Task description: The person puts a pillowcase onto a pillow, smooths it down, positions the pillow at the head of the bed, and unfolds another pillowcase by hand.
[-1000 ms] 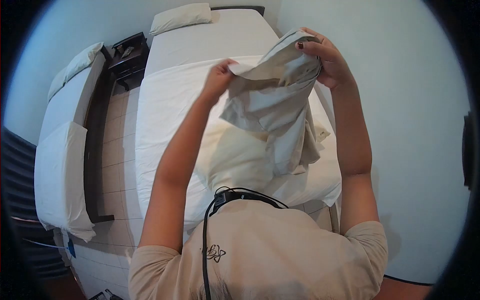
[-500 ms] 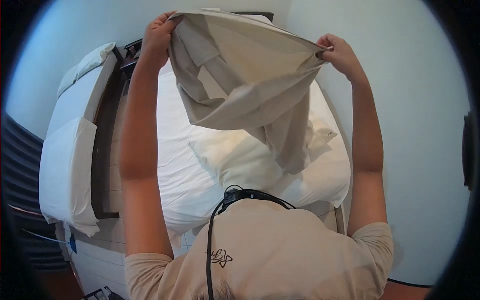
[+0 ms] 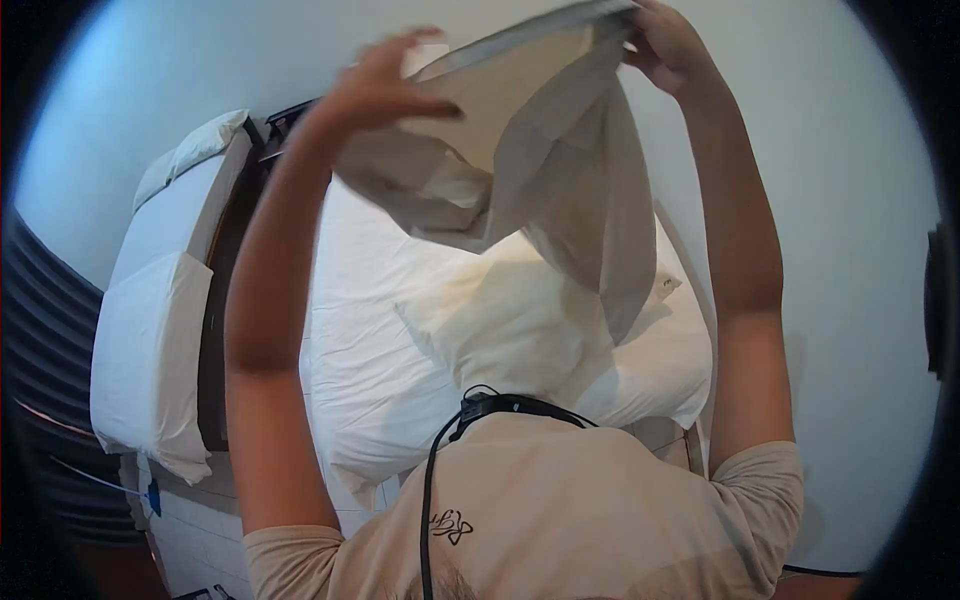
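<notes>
A beige pillowcase [image 3: 565,150] hangs in front of me at head height, its mouth gaping and its lower part in loose folds. My right hand [image 3: 670,48] pinches its upper right corner near the top of the view. My left hand [image 3: 385,90], slightly blurred, has its fingers and thumb spread in front of the cloth's left side. Whether it touches the fabric I cannot tell. Below the cloth, a pale pillow [image 3: 490,320] lies on the bed, partly covered by the hanging folds.
The bed [image 3: 350,370] has a white sheet. To the left stands a second bed [image 3: 150,310] with white bedding and a pillow [image 3: 205,140] at its far end. A dark curtain [image 3: 55,330] hangs at far left. A wall [image 3: 850,330] rises on the right.
My left hand has let go of the pillowcase's left corner and spread its fingers, moving right and down. My right hand has risen, lifting its corner, so the cloth now slopes down leftward.
</notes>
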